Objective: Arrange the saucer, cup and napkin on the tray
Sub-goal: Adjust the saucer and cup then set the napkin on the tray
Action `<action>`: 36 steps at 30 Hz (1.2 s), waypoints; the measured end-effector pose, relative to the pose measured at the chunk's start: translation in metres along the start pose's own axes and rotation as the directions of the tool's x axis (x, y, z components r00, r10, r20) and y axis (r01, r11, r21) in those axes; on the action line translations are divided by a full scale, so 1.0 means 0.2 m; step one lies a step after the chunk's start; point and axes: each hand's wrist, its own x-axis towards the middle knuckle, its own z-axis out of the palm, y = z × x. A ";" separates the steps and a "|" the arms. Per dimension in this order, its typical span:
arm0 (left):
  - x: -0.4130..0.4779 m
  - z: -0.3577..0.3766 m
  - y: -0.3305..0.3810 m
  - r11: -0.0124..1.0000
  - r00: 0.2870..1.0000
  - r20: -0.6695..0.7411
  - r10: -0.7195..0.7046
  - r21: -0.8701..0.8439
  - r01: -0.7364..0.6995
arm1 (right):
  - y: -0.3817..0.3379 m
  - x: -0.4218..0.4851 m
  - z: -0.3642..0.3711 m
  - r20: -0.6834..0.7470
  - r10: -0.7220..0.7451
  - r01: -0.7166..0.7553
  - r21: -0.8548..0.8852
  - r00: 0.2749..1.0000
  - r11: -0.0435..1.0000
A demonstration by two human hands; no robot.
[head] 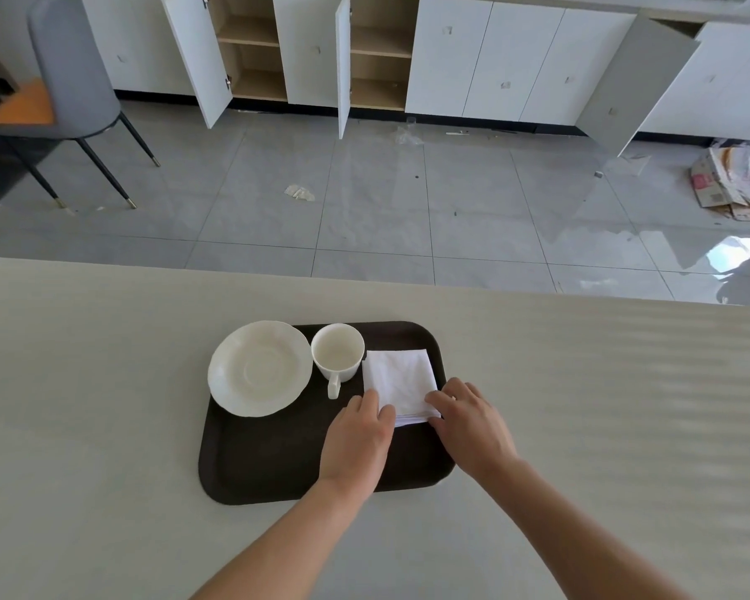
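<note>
A dark brown tray (273, 461) lies on the pale table. A white saucer (260, 368) rests on the tray's far left corner, overhanging the rim a little. Just right of it stands a white cup (337, 350), upright, its handle pointing toward me. A folded white napkin (399, 381) lies on the tray's far right part. My left hand (358, 443) rests on the napkin's near left corner, fingertips touching it. My right hand (470, 420) lies on its near right corner, fingers pressing the edge.
The table (105, 383) ends at a far edge with grey tiled floor beyond. White cabinets with open doors (343, 62) line the back wall. A grey chair (70, 80) stands far left, cardboard litter (728, 184) far right.
</note>
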 end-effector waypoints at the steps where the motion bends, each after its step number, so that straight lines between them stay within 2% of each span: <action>1: 0.01 -0.01 0.00 1.000 1.000 -0.004 0.008 0.007 -0.008 | 0.00 0.01 0.00 -0.003 0.001 -0.001 -0.007 1.000 1.000; 9: 0.09 -0.01 0.01 0.996 0.999 0.004 0.052 0.075 -0.052 | 0.00 0.11 -0.02 -0.023 0.009 -0.010 -0.016 1.000 1.000; 18: 0.10 -0.01 0.02 0.993 0.999 -0.010 0.035 0.113 -0.034 | 0.01 0.14 0.00 -0.031 0.004 -0.004 -0.009 1.000 1.000; 36: 0.12 0.00 0.04 0.994 0.994 -0.017 -0.111 0.012 0.111 | 0.01 0.14 0.01 -0.053 -0.005 0.005 -0.002 0.999 1.000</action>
